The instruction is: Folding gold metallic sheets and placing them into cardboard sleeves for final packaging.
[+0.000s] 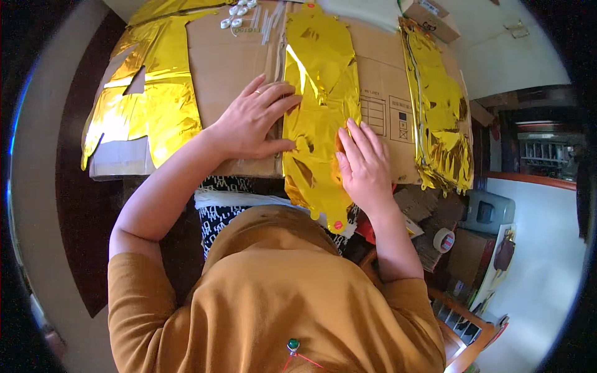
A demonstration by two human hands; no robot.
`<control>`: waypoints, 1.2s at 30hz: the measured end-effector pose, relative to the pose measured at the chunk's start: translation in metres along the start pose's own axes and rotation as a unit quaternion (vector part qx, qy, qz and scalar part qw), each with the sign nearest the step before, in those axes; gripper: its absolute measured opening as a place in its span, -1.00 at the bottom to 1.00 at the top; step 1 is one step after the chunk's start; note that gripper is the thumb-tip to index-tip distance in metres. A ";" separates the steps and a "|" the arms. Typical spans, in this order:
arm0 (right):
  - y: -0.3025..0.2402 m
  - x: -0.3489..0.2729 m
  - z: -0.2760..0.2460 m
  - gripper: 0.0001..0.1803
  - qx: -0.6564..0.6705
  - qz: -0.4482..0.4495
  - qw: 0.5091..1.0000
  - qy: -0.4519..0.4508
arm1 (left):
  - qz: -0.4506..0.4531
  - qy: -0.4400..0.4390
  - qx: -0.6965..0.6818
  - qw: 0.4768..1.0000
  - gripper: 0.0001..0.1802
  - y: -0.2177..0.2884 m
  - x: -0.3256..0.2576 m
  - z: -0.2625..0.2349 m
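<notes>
A long, flat gold foil balloon (321,68) lies lengthwise over a cardboard sheet (233,62), with a small red mark at each end. Its near end hangs past the cardboard's front edge. My left hand (252,121) rests with fingers spread on the cardboard, fingertips touching the balloon's left edge. On the opposite edge, my right hand (365,163) lies flat with its fingers stretched out. Neither hand grips anything. Another flat gold foil balloon (171,102) with cut-out gaps lies at the left, and a crumpled, folded gold foil piece (440,109) at the right.
Small white rings (235,15) and several clear thin straws (266,26) lie at the far side of the cardboard. A small cardboard box (429,17) stands at the far right. Below the right edge are a roll of tape (443,240) and a grey plastic case (489,210).
</notes>
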State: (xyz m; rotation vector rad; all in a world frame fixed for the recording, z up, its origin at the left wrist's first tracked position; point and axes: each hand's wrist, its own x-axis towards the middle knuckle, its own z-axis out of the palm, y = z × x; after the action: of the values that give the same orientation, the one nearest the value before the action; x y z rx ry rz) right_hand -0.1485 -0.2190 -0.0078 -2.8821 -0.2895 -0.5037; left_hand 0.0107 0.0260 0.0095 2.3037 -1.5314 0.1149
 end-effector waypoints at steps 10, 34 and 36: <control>-0.001 0.002 -0.003 -0.52 0.011 -0.010 1.000 -0.009 | -0.005 -0.048 0.035 0.998 0.37 0.003 -0.005 -0.006; -0.002 0.006 -0.004 -0.45 0.047 -0.026 0.998 -0.016 | 0.066 0.027 0.049 0.996 -0.32 -0.063 0.152 0.049; -0.001 0.005 -0.002 -0.46 0.049 -0.024 0.998 -0.016 | 0.050 0.097 0.062 0.992 -0.28 -0.061 0.148 0.041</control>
State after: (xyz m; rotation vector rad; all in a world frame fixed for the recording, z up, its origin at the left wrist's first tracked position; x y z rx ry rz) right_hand -0.1451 -0.2180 -0.0041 -2.7971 -0.3771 -0.4381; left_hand 0.1200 -0.0969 -0.0050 2.2321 -1.5774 0.4598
